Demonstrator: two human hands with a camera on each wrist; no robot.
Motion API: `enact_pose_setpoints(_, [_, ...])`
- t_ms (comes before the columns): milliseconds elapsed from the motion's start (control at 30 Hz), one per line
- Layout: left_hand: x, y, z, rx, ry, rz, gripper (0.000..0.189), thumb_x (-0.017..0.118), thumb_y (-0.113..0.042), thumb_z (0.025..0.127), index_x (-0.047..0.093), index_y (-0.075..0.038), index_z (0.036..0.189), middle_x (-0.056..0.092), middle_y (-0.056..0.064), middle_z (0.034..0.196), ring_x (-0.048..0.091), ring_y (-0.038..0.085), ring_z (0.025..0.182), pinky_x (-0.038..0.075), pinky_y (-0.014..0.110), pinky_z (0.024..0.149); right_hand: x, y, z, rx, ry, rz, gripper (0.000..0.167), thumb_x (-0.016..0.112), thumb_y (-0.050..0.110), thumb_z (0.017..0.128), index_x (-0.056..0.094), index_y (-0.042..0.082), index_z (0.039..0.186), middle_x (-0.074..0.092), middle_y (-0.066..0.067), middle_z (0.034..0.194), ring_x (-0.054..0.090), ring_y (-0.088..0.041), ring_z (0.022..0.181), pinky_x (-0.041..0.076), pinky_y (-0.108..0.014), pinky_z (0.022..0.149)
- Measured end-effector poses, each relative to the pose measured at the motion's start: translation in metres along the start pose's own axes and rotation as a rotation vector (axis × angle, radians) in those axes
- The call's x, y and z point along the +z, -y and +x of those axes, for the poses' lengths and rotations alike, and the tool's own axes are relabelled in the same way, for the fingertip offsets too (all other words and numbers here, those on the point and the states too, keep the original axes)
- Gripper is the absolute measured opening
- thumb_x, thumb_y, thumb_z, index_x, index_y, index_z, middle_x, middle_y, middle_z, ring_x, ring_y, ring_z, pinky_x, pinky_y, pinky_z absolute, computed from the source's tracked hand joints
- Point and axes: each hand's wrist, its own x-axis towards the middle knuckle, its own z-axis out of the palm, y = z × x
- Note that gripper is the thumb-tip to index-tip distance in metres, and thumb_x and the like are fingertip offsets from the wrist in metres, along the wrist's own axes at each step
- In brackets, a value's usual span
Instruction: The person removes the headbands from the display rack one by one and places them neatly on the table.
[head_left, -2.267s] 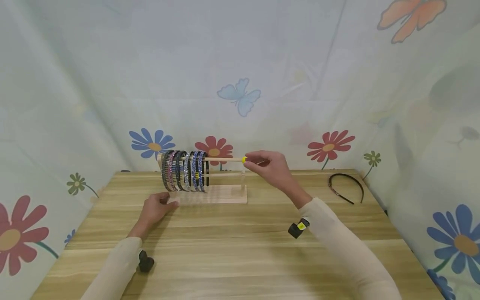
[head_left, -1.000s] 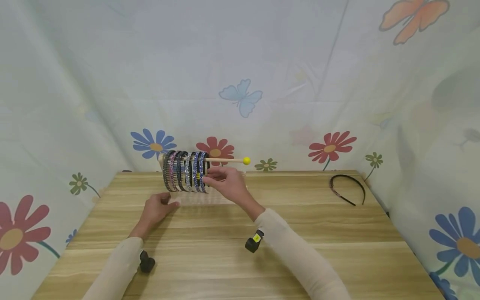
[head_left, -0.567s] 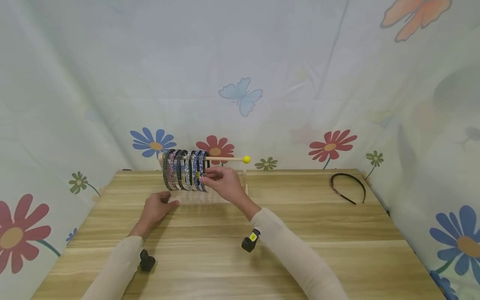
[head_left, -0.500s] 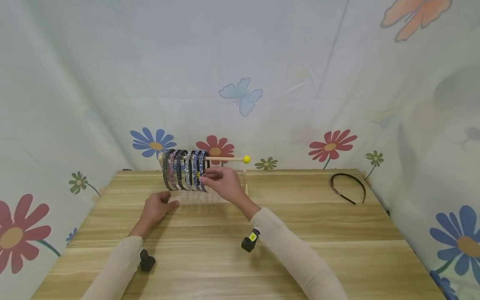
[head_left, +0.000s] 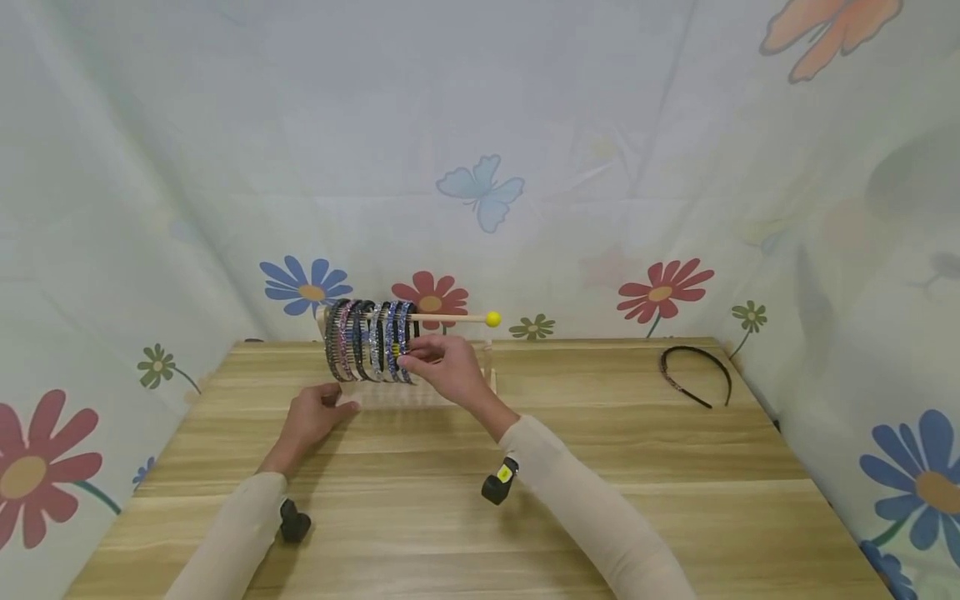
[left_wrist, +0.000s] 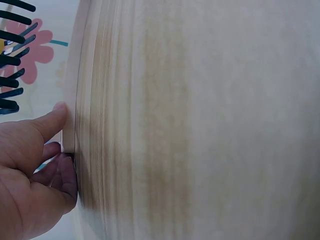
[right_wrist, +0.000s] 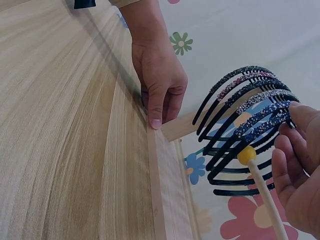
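Observation:
My left hand [head_left: 311, 417] grips the left end of the wooden stand's pale base board [right_wrist: 175, 200], thumb on one side and fingers at its corner. Several glittery headbands [head_left: 358, 342], black, pink, silver and blue, hang in a row on the stand's top rod [head_left: 450, 318]. With thumb and fingertips, my right hand [head_left: 450, 367] pinches the blue sequinned headband [right_wrist: 270, 125] at the right end of the row. A yellow ball [head_left: 492, 319] caps the top rod. Inside the headbands' arches sits a second yellow ball [right_wrist: 246, 155] on a lower rod. My right hand hides part of the stand in the head view.
One more headband [head_left: 693, 350], black with a patterned part, lies on the table's right back area. The wooden table [head_left: 420, 517] ends at a floral fabric backdrop [head_left: 585, 208] behind and at both sides.
My right hand has left the yellow ball on the top rod, moved left and taken hold of the end blue headband. Over the last half second it stays nearly still. My left hand has not moved.

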Motion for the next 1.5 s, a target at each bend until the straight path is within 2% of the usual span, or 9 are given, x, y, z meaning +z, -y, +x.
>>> enact_pose_setpoints(467, [0.001, -0.002, -0.001, 0.001, -0.001, -0.003, 0.038, 0.08, -0.022, 0.09, 0.048, -0.008, 0.074, 0.035, -0.001, 0.063, 0.03, 0.015, 0.059, 0.027, 0.032, 0.057, -0.003, 0.0, -0.001, -0.028, 0.005, -0.051, 0.028, 0.077, 0.027, 0.093, 0.075, 0.008, 0.114, 0.076, -0.002, 0.103, 0.069, -0.009, 0.087, 0.056, -0.023, 0.075])
enact_pose_setpoints(933, [0.002, 0.001, 0.0, 0.011, -0.004, -0.013, 0.033, 0.08, -0.022, 0.09, 0.054, -0.005, 0.078, 0.037, 0.0, 0.064, 0.033, 0.015, 0.06, 0.029, 0.031, 0.058, -0.022, 0.006, 0.001, -0.044, -0.026, -0.087, 0.03, 0.075, 0.027, 0.095, 0.075, 0.008, 0.118, 0.076, -0.005, 0.107, 0.071, -0.014, 0.09, 0.057, -0.024, 0.075])
enact_pose_setpoints(1233, [0.001, -0.001, -0.001, 0.009, -0.001, -0.014, 0.037, 0.08, -0.022, 0.09, 0.05, -0.007, 0.075, 0.036, 0.001, 0.063, 0.03, 0.015, 0.059, 0.028, 0.031, 0.058, -0.035, 0.017, 0.001, -0.075, -0.041, -0.056, 0.028, 0.074, 0.025, 0.096, 0.075, 0.007, 0.118, 0.076, -0.005, 0.106, 0.071, -0.012, 0.087, 0.057, -0.025, 0.076])
enact_pose_setpoints(1500, [0.001, -0.001, -0.001, 0.007, -0.005, -0.002, 0.038, 0.08, -0.021, 0.09, 0.048, -0.007, 0.074, 0.033, -0.001, 0.062, 0.027, 0.014, 0.058, 0.027, 0.031, 0.058, -0.045, 0.023, 0.001, -0.111, -0.053, -0.039, 0.026, 0.075, 0.022, 0.096, 0.074, 0.005, 0.115, 0.076, -0.007, 0.099, 0.072, -0.017, 0.086, 0.058, -0.026, 0.075])
